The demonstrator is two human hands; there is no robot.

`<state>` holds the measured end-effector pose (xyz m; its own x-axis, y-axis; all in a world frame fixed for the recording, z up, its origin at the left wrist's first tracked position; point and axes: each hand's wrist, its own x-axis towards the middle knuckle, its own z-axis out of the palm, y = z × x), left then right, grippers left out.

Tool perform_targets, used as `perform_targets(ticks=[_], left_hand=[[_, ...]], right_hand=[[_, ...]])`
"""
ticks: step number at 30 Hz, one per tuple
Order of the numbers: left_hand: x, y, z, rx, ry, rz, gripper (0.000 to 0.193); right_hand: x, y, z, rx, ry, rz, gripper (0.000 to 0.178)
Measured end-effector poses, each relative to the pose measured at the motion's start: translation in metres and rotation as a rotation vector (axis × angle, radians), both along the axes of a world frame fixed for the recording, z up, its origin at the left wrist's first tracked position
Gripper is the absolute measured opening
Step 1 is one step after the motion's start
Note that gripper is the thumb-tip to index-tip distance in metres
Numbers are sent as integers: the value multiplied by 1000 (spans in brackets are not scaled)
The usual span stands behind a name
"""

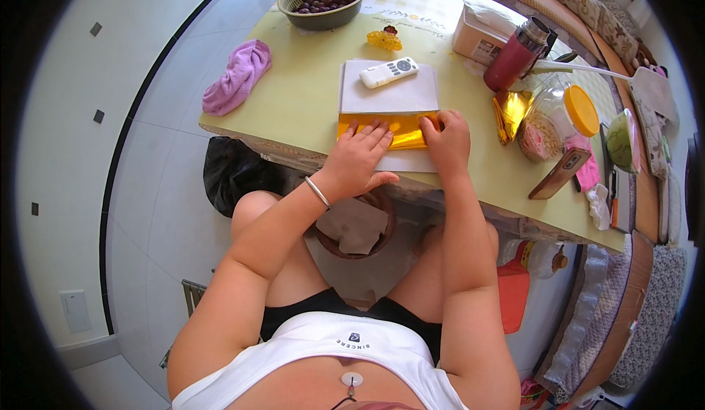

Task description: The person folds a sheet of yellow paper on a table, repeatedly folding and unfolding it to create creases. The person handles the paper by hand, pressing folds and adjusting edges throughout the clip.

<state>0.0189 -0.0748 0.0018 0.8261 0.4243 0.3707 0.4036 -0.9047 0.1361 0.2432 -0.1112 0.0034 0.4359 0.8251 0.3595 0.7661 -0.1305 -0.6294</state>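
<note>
A strip of shiny gold foil paper [402, 125] lies across a white paper stack [356, 96] near the table's front edge. My left hand [356, 154] rests flat on the foil's left part, fingers stretched out, thumb pointing right. At the foil's right end, my right hand [449, 140] is closed, its thumb and curled fingers pinching the edge. A white remote control [388, 73] lies on the white paper just beyond the foil. More crumpled gold foil [512, 111] stands to the right, beside a clear jar [547, 120] with a yellow lid.
At the far left stand a colander [323, 19] of dark round fruit and a bunched purple cloth [236, 78]. A yellow hair clip [385, 38] lies centrally. Rightward are a tissue box [476, 37], a red thermos [516, 57] and a phone [559, 173]. Below sits a bin [344, 251].
</note>
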Motion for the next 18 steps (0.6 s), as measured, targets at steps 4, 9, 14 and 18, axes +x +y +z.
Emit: perform_targets(ticks=[4, 9, 14, 18], left_hand=[[0, 0, -1, 33, 11, 14, 81], [0, 0, 0, 40, 42, 26, 82], [0, 0, 2, 27, 59, 36, 82], [1, -1, 3, 29, 75, 25, 80]], right_hand=[[2, 1, -5, 46, -31, -15, 21], [2, 2, -7, 69, -51, -23, 20], [2, 3, -9, 76, -42, -19, 20], [1, 1, -7, 46, -45, -27, 17]])
